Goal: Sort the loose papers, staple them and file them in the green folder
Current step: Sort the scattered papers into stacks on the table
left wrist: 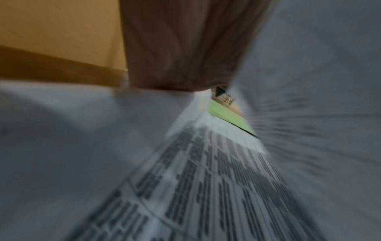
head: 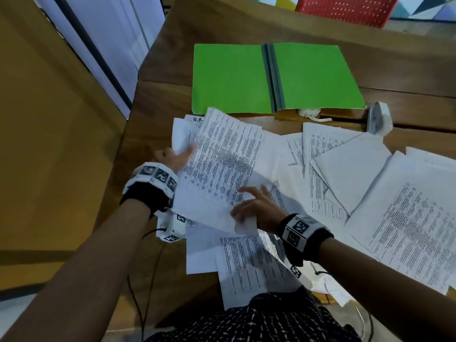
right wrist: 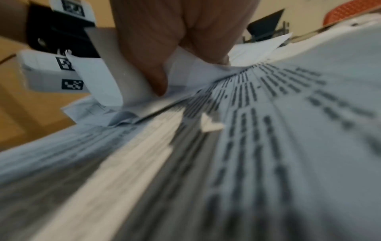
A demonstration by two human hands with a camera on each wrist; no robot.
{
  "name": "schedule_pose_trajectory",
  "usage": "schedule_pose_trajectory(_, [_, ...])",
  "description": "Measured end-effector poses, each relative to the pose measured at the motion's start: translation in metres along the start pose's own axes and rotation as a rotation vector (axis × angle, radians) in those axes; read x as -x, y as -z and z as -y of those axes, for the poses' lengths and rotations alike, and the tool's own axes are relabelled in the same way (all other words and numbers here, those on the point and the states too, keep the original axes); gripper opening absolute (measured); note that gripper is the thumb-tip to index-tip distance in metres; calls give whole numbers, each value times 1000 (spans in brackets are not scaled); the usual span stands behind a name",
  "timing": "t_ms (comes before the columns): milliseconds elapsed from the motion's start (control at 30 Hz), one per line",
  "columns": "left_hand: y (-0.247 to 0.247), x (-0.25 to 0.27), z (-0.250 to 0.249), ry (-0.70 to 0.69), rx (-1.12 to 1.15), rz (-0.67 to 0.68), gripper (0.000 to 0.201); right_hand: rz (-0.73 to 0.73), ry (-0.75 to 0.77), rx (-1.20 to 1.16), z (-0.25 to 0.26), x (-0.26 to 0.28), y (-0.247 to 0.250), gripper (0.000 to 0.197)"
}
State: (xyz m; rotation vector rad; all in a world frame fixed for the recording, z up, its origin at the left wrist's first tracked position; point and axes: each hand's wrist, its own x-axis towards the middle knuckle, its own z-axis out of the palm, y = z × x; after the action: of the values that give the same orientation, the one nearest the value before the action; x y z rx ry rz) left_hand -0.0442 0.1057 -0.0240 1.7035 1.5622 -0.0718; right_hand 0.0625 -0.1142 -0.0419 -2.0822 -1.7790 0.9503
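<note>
A person sat at a wooden bench (head: 160, 70) strewn with loose papers (head: 407, 230). The left hand (head: 172, 156) held a bundle of printed sheets (head: 222, 164) by its left edge, thumb on top and fingers hidden beneath, so its grip pinched the sheets. The bundle was lifted off the bench and tilted, its far end reaching toward the green folder (head: 229, 77). The right hand (head: 259, 208) gripped the bundle's near right corner, thumb and fingers curled over the crumpled paper edge; in the right wrist view a finger (right wrist: 152, 53) pressed down into bent white paper (right wrist: 185, 76).

The green folder lay open and flat at the far side of the bench, its grey spine (head: 272, 77) running down the middle, with nothing filed in it. A sliver of the folder (left wrist: 230, 117) showed in the blurred left wrist view between sheets. A white and grey stapler (head: 378, 118) stood just beside the folder's near right corner. More printed pages lay overlapping under both hands and spread out to the right. A red chair (head: 345, 8) stood beyond the bench.
</note>
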Motion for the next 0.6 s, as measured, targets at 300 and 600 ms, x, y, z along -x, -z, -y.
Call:
schedule_pose_trajectory(300, [-8,10,0,-183,-6,-63,38,-337,-670,2,-18,13,26,91])
schedule_pose_trajectory(600, [72,71,-72,-770,341,-471,48,-461,-902,-438,-18,24,12,63])
